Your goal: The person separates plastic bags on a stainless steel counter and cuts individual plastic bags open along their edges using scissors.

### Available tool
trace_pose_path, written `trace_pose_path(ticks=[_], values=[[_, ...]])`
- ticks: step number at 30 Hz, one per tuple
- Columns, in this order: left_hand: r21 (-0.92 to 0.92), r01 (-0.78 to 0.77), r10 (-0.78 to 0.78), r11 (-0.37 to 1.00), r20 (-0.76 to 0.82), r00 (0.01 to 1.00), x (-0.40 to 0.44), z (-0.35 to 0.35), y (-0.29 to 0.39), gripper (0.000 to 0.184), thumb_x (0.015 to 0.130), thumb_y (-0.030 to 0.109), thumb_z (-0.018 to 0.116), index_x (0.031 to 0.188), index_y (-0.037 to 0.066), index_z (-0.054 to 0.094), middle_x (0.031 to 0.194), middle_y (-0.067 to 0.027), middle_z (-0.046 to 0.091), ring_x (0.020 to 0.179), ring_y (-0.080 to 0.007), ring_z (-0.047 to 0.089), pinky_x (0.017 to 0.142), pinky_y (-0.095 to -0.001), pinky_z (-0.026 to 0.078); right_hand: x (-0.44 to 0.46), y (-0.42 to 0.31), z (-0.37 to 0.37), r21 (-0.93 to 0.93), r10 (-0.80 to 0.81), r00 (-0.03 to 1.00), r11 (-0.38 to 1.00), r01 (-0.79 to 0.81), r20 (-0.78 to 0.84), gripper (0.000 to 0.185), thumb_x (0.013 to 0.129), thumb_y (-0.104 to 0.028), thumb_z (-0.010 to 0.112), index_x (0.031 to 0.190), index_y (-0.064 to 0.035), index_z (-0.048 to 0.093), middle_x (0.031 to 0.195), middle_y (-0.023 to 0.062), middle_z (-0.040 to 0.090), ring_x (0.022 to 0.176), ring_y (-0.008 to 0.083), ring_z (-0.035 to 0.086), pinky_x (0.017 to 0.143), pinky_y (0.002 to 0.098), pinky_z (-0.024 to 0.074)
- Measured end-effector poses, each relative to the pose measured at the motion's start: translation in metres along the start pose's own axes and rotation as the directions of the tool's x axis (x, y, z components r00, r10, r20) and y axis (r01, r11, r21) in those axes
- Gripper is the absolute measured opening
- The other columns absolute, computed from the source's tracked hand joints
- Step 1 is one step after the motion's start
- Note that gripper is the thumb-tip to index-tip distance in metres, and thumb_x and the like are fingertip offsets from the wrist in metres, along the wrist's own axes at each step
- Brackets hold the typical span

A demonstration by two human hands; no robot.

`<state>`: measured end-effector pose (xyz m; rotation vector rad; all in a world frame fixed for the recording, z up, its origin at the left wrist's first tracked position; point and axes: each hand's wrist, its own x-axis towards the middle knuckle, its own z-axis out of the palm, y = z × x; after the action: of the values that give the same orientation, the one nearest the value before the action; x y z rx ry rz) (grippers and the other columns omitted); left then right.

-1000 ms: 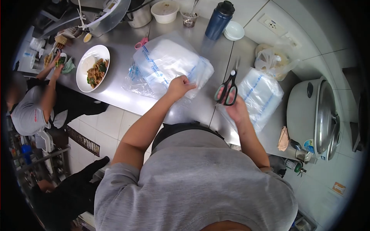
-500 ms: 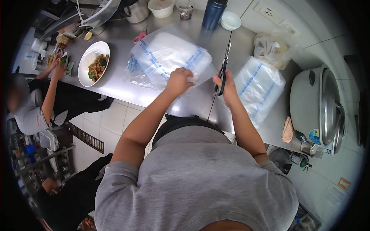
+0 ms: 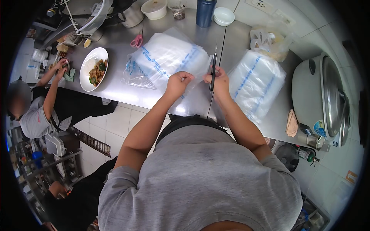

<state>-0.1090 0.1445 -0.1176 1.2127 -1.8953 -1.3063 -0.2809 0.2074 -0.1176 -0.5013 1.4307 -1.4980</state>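
Note:
My left hand (image 3: pixel 178 84) pinches the near corner of a clear plastic bag on top of a bag stack (image 3: pixel 169 54) printed in blue. To its right, my right hand (image 3: pixel 219 81) grips black-handled scissors (image 3: pixel 213 71), blades pointing away from me and close to the bag's right edge. The blades look nearly closed. A second stack of clear bags (image 3: pixel 256 82) lies to the right of my right hand. Pink-handled scissors (image 3: pixel 136 41) rest behind the left stack.
An oval plate of food (image 3: pixel 94 69) sits at left; beyond it a person (image 3: pixel 36 111) handles food. A blue bottle (image 3: pixel 206 13), a white bowl (image 3: pixel 224 16) and a tub (image 3: pixel 154 9) stand at the back. A large cooker (image 3: pixel 314 96) is at right.
My right hand has moved left with the scissors, nearer to my left hand, and the scissors have turned edge-on with their blades brought together.

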Motion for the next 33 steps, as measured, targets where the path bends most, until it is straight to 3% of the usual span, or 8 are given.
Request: trace_pose_path(ticks=[7,10,13,16,25,28,31,33], values=[[-0.286,0.089,-0.138,0.954,-0.154,0.978,0.01,-0.018,-0.019,0.014,0.091,0.015,0.062,0.091,0.001,0.066,0.082,-0.0006,0.065,0.075,-0.0062,0.056,0.071,-0.021,0.044,-0.006,-0.001,-0.027,-0.121,0.143,0.982,0.98,-0.157,-0.121,0.06,0.075,-0.019,0.08,0.122,-0.0001,0.049,0.081,0.0061,0.06,0.066,0.0118,0.059,0.061,0.0262,0.0482],[-0.069,0.004,-0.017,0.998,-0.178,0.984,0.007,-0.02,-0.009,0.014,0.09,0.015,0.062,0.091,0.001,0.065,0.082,-0.0036,0.066,0.075,-0.0093,0.057,0.071,-0.0236,0.045,-0.033,-0.018,-0.057,-0.028,0.023,0.99,0.999,-0.019,0.138,0.068,0.082,-0.045,0.071,0.127,-0.0021,0.044,0.089,0.0069,0.058,0.077,0.014,0.06,0.071,0.0287,0.0481],[0.078,-0.149,0.163,0.986,-0.234,0.959,0.004,-0.014,0.009,0.014,0.087,0.014,0.064,0.087,0.0,0.066,0.083,-0.0118,0.066,0.074,-0.0238,0.061,0.068,-0.0327,0.048,-0.064,-0.053,-0.088,-0.141,0.032,0.823,0.988,0.058,0.567,0.084,0.081,-0.07,0.053,0.131,-0.0043,0.04,0.096,0.0077,0.055,0.088,0.0172,0.058,0.082,0.0321,0.0455],[0.171,-0.201,0.234,0.965,-0.205,0.95,0.005,-0.007,0.016,0.014,0.087,0.014,0.064,0.09,0.001,0.065,0.085,-0.0127,0.066,0.077,-0.0244,0.061,0.073,-0.0327,0.047,-0.083,-0.07,-0.095,-0.198,0.265,0.598,0.964,-0.176,0.756,0.094,0.077,-0.082,0.039,0.132,-0.0052,0.04,0.097,0.0084,0.054,0.092,0.0201,0.057,0.087,0.0338,0.0432],[0.441,-0.355,0.41,0.825,-0.032,0.912,-0.015,-0.011,0.03,0.012,0.084,0.012,0.066,0.088,0.002,0.064,0.089,-0.0142,0.065,0.082,-0.0316,0.061,0.073,-0.0373,0.048,-0.052,-0.058,-0.101,-0.174,0.339,0.773,0.94,-0.292,0.536,0.072,0.089,-0.064,0.047,0.121,0.0001,0.052,0.08,0.0044,0.058,0.071,0.0147,0.058,0.071,0.0279,0.0454],[0.686,-0.304,0.541,0.661,-0.155,0.826,-0.03,-0.006,0.048,0.022,0.081,0.016,0.07,0.097,0.003,0.063,0.093,-0.013,0.064,0.086,-0.0283,0.061,0.075,-0.0371,0.047,-0.06,-0.061,-0.1,-0.185,0.355,0.772,0.935,-0.303,0.527,0.067,0.09,-0.061,0.05,0.118,0.0003,0.053,0.078,0.0044,0.058,0.068,0.0144,0.057,0.068,0.0278,0.0448],[0.168,-0.16,0.19,0.973,-0.186,0.964,-0.055,0.021,0.056,0.039,0.082,0.034,0.069,0.108,0.006,0.062,0.1,-0.0096,0.063,0.093,-0.023,0.058,0.085,-0.0357,0.042,-0.068,-0.064,-0.097,-0.166,0.331,0.801,0.944,-0.286,0.498,0.06,0.09,-0.053,0.055,0.116,0.0013,0.053,0.078,0.0052,0.058,0.067,0.014,0.056,0.064,0.0268,0.0456],[-0.369,0.253,-0.2,0.894,0.176,0.964,-0.059,0.048,0.064,0.053,0.086,0.047,0.061,0.117,0.004,0.057,0.107,-0.0093,0.062,0.102,-0.0225,0.056,0.089,-0.0377,0.042,-0.072,-0.064,-0.097,-0.151,0.316,0.806,0.949,-0.278,0.501,0.056,0.091,-0.049,0.056,0.116,0.0007,0.052,0.078,0.0055,0.058,0.067,0.0139,0.057,0.064,0.0267,0.0465]])
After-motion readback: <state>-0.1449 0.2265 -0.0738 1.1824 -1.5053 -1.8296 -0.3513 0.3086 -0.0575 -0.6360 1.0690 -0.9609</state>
